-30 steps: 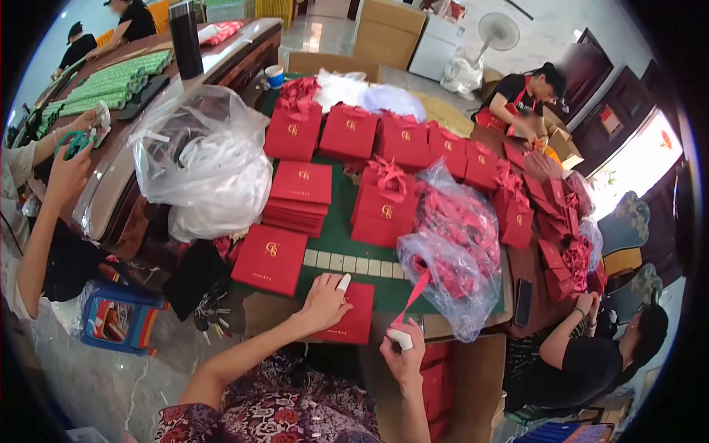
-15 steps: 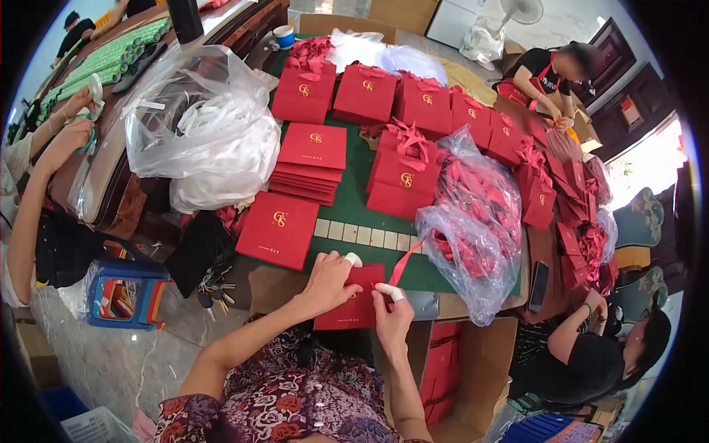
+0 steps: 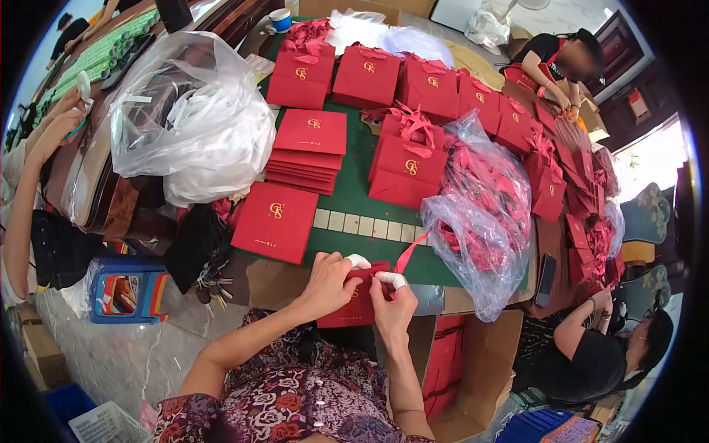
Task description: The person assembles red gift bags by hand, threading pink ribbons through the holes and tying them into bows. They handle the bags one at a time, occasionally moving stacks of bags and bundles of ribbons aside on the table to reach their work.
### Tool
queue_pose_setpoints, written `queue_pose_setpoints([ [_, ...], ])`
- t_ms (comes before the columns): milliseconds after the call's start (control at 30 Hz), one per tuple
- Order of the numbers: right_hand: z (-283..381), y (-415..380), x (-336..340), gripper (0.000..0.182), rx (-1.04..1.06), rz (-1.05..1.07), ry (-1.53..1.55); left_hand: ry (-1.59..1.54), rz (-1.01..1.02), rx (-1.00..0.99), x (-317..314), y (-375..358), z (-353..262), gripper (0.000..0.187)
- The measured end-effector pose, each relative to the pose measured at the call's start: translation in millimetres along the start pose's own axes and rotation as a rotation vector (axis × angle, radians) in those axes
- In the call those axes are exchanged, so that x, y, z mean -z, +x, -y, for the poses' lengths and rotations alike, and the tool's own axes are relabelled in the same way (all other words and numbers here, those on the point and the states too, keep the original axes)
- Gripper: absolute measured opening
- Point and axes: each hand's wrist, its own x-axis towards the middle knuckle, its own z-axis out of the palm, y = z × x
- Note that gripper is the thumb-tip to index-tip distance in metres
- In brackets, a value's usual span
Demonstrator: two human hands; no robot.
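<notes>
My left hand is closed on the upper edge of a small red paper bag, held at the table's near edge. At the bag's top right corner, my right hand pinches the end of a red ribbon. The ribbon rises from my fingers toward a clear plastic bag of red ribbons. White wrapping covers the index finger of each hand. My fingers hide part of the bag's gold logo and the ribbon's tip.
Flat red bags lie left of my hands, with a folded stack behind. Finished-looking bags with ribbon handles stand farther back. An open carton sits below right. Co-workers' arms show at the sides.
My right index finger has bent over the bag's top edge, and the fingertips sit closer to it. My left hand keeps its grip. The whole view has shifted slightly.
</notes>
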Motion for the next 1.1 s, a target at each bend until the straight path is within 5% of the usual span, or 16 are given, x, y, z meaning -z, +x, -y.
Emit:
queue_pose_setpoints([
  [633, -5, -2, -16, 0.017, 0.407, -0.078, -0.18, -0.163, 0.046, 0.122, 1, -4, 8, 0.025],
  [833, 3, -4, -7, 0.02, 0.074, 0.044, 0.003, -0.082, 0.042, 0.079, 5, -6, 8, 0.026],
  [1100, -3, -6, 2, 0.016, 0.281, 0.03, -0.186, -0.024, 0.039, 0.03, 3, -6, 1, 0.023],
])
